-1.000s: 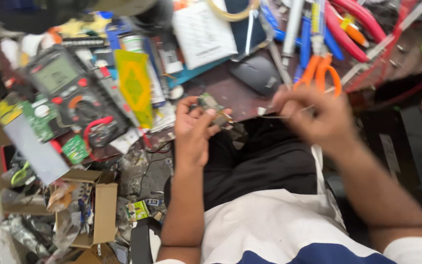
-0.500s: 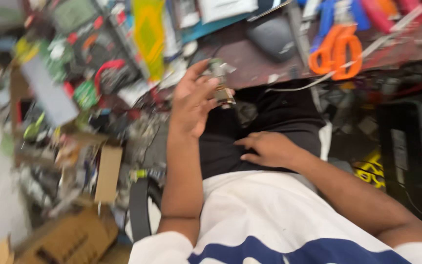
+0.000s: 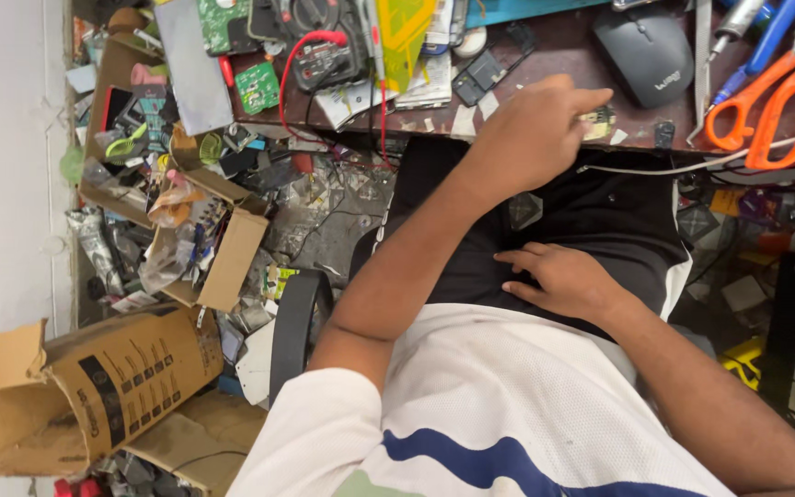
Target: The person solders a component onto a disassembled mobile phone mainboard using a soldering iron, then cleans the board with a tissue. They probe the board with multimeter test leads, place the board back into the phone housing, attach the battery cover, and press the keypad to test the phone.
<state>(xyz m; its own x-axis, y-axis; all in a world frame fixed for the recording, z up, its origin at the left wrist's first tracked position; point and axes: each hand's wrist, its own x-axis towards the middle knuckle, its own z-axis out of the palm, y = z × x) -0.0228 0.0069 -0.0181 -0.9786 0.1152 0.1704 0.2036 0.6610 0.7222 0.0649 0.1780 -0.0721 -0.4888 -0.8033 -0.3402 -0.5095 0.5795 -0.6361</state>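
Observation:
My left hand point(image 3: 531, 129) reaches to the front edge of the dark wooden desk point(image 3: 554, 46), seen from its back with the fingers curled. A small greenish circuit part point(image 3: 600, 121) shows just under its fingertips, pinched there at the desk surface. My right hand point(image 3: 565, 277) lies flat on my lap on the black shorts point(image 3: 618, 207), fingers apart and holding nothing. A thin white wire point(image 3: 692, 168) runs along the desk edge to the right of the left hand.
A black mouse point(image 3: 650, 53) and orange-handled scissors point(image 3: 758, 110) lie on the desk to the right. A multimeter point(image 3: 324, 46) with a red lead and a green circuit board point(image 3: 258, 87) sit at the left. Cardboard boxes point(image 3: 85, 391) and scrap parts point(image 3: 177, 230) crowd the floor.
The view has swung left and down. My right hand dropped from the desk to my lap. My left hand moved up to the desk edge with the small part.

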